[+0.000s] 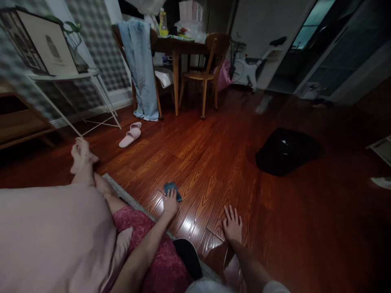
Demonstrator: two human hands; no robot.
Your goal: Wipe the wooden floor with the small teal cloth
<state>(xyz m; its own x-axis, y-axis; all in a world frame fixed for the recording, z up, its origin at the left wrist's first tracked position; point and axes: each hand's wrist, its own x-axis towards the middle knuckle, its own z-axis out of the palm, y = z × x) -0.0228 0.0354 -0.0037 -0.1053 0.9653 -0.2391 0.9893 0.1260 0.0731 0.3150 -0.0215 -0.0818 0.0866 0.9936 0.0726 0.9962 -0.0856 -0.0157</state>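
Observation:
On the reddish wood floor [198,162], my left hand [171,203] presses over a small dark teal cloth [169,186], with the fingers lying across it. The cloth looks folded, and part of it is hidden under the hand. To the right, my right hand [232,226] rests on the floor with its fingers spread and nothing in it. A black plastic bag [285,151] lies farther off to the right of both hands.
Pink slippers [130,135] lie near a white side table [64,77]. Behind stand a wooden chair [201,76], a table and another chair draped with jeans [140,73]. A pale pillow [55,236] and legs are at left, beside a grey mat edge [122,191].

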